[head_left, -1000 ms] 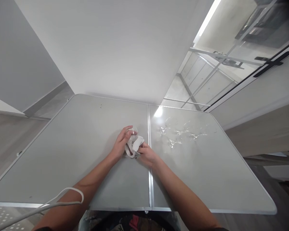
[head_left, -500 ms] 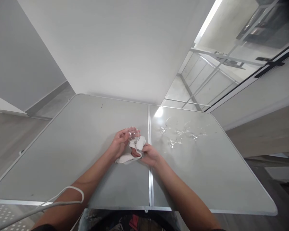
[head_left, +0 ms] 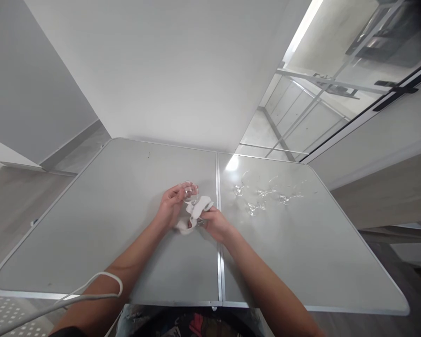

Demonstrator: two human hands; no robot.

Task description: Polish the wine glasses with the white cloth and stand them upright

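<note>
My left hand (head_left: 171, 201) is closed around the bowl of a clear wine glass (head_left: 191, 193), which is tilted above the table. A white cloth (head_left: 200, 206) is wrapped about the lower part of the glass, and one end of it hangs down toward me. From the right, my right hand (head_left: 215, 223) pinches the cloth around the stem and foot. The fingertips there are partly hidden by the folds. To the right of my hands, several clear stemmed glasses (head_left: 255, 208) lie on their sides on the table.
The light grey folding table (head_left: 101, 224) has a metal-edged seam (head_left: 218, 243) down its middle. A white wall (head_left: 175, 84) rises behind it. At the lower left, a white cable (head_left: 91, 296) loops over my left forearm. A glass partition (head_left: 301, 117) stands at the back right.
Both hands have shifted slightly to the left with the glass and cloth. The cloth's folds have moved around the stem, and its hanging end is bunched up more. The lying glasses have not moved.
</note>
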